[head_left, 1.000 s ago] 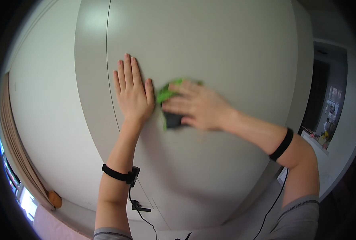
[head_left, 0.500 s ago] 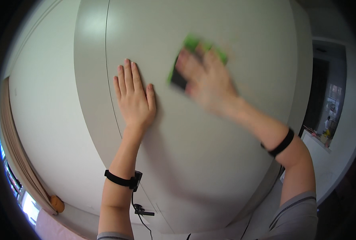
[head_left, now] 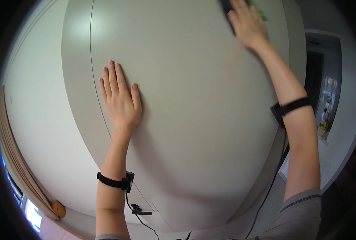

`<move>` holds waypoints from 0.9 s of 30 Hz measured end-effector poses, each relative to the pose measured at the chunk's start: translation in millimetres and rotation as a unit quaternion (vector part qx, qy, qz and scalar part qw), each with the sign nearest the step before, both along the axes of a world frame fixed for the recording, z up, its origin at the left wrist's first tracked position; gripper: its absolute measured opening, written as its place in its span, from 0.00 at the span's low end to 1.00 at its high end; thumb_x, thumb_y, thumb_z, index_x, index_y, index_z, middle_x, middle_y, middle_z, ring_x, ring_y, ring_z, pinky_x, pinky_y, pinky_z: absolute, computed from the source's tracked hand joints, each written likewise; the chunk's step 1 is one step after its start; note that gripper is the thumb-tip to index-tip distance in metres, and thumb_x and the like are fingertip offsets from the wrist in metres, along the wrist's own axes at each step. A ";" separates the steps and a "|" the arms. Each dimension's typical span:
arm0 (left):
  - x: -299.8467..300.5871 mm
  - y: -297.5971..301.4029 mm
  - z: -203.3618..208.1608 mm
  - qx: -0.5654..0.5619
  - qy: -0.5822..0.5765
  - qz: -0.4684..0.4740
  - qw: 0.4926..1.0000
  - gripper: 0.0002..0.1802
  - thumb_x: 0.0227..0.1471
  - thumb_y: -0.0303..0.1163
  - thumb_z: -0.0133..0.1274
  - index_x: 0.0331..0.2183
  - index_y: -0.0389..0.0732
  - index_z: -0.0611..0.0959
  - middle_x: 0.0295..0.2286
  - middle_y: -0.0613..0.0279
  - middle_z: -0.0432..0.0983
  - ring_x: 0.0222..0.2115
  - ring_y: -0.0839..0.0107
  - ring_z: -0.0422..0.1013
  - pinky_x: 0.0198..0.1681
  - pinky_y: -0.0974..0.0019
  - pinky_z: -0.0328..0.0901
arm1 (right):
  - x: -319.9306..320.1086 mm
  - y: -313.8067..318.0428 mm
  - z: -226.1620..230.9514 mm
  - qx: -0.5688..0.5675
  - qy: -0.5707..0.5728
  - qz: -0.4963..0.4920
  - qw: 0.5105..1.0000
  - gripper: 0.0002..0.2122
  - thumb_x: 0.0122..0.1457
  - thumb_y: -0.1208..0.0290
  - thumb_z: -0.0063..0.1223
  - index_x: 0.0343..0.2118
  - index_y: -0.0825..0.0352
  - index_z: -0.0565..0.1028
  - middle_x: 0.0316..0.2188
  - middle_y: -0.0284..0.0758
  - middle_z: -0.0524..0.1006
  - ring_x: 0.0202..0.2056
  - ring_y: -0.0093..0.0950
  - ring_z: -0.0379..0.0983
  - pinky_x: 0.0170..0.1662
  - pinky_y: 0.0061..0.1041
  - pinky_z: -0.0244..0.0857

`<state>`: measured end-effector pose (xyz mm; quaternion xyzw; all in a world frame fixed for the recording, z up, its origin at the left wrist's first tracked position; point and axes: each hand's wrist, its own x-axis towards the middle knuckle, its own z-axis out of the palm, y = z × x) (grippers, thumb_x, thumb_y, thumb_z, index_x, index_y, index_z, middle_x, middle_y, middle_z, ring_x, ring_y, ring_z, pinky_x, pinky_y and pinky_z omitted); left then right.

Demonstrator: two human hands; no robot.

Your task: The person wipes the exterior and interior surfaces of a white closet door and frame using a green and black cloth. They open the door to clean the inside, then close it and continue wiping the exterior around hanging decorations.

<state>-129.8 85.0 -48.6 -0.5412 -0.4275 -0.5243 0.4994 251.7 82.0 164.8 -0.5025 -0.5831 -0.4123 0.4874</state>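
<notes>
A pale grey door (head_left: 182, 132) fills most of the view. My left hand (head_left: 122, 104) lies flat on it near its left edge, fingers stretched upward and thumb apart, holding nothing. Up at the top right, my right hand (head_left: 248, 26) presses a black-and-green pad (head_left: 227, 10) against the door. The picture's upper edge cuts off part of the pad, and my fingers cover some of it; its exact kind is unclear. Faint reddish marks (head_left: 232, 66) show on the door below that hand.
A black lever handle (head_left: 141, 211) sticks out low on the door. Black straps with small devices circle both forearms, and a cable (head_left: 272, 188) hangs from the right one. Left is a white wall (head_left: 38, 116) with a tan curtain (head_left: 20, 160); a doorway (head_left: 324, 80) stands at right.
My right hand has slid the pad up and to the right, stretching that arm. My left hand stays flat on the door, and the whole view has shifted slightly.
</notes>
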 end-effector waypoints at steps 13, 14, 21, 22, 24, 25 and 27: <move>-1.2 6.1 1.8 0.007 0.002 -0.001 1.000 0.38 0.74 0.41 0.42 0.76 0.34 0.60 0.77 0.48 0.53 0.78 0.47 0.47 0.81 0.43 0.39 | -85.4 -4.9 -299.1 -0.093 -0.442 0.284 0.846 0.36 0.61 0.49 0.66 0.73 0.47 0.71 0.73 0.29 0.68 0.77 0.51 0.54 0.79 0.58 0.50; -0.9 5.8 1.8 0.008 0.003 0.004 1.000 0.38 0.74 0.40 0.42 0.76 0.34 0.60 0.77 0.48 0.53 0.78 0.47 0.47 0.81 0.43 0.39 | -78.6 -6.1 -299.8 -0.152 -0.462 0.311 0.817 0.35 0.61 0.51 0.68 0.72 0.47 0.72 0.72 0.28 0.70 0.77 0.49 0.55 0.79 0.56 0.50; -0.5 3.0 1.3 -0.009 0.003 0.009 1.000 0.38 0.74 0.41 0.40 0.77 0.33 0.58 0.78 0.48 0.51 0.79 0.48 0.44 0.81 0.44 0.38 | 9.3 12.0 -91.2 0.091 -0.246 0.127 0.957 0.28 0.69 0.59 0.58 0.71 0.56 0.73 0.74 0.36 0.68 0.73 0.52 0.60 0.75 0.54 0.57; -0.5 2.9 0.8 -0.014 0.001 0.009 1.000 0.38 0.74 0.41 0.40 0.77 0.33 0.58 0.78 0.48 0.51 0.79 0.48 0.44 0.81 0.44 0.38 | 20.0 11.5 -60.4 0.064 -0.157 0.099 0.980 0.28 0.71 0.57 0.54 0.72 0.59 0.72 0.76 0.37 0.65 0.73 0.55 0.59 0.75 0.56 0.56; -1.2 3.7 0.8 -0.016 0.002 0.008 1.000 0.38 0.75 0.41 0.40 0.77 0.33 0.58 0.78 0.48 0.50 0.79 0.48 0.44 0.81 0.44 0.37 | 39.5 11.9 -20.2 -0.002 0.023 -0.033 0.999 0.33 0.82 0.52 0.28 0.78 0.75 0.54 0.83 0.50 0.43 0.80 0.57 0.40 0.82 0.58 0.34; -1.6 4.8 1.1 -0.012 0.005 0.007 1.000 0.38 0.75 0.42 0.40 0.77 0.33 0.58 0.78 0.49 0.50 0.79 0.48 0.44 0.81 0.44 0.37 | 33.3 22.3 -25.1 0.028 0.006 -0.073 0.997 0.33 0.82 0.52 0.28 0.78 0.74 0.54 0.83 0.49 0.44 0.80 0.57 0.41 0.82 0.58 0.34; -3.3 6.7 2.3 -0.004 0.007 0.006 1.000 0.38 0.75 0.42 0.39 0.77 0.34 0.58 0.78 0.49 0.50 0.79 0.48 0.44 0.81 0.44 0.37 | 15.0 31.8 -55.9 -0.109 -0.032 -0.176 0.978 0.33 0.82 0.52 0.30 0.80 0.71 0.51 0.83 0.47 0.45 0.80 0.55 0.42 0.82 0.57 0.36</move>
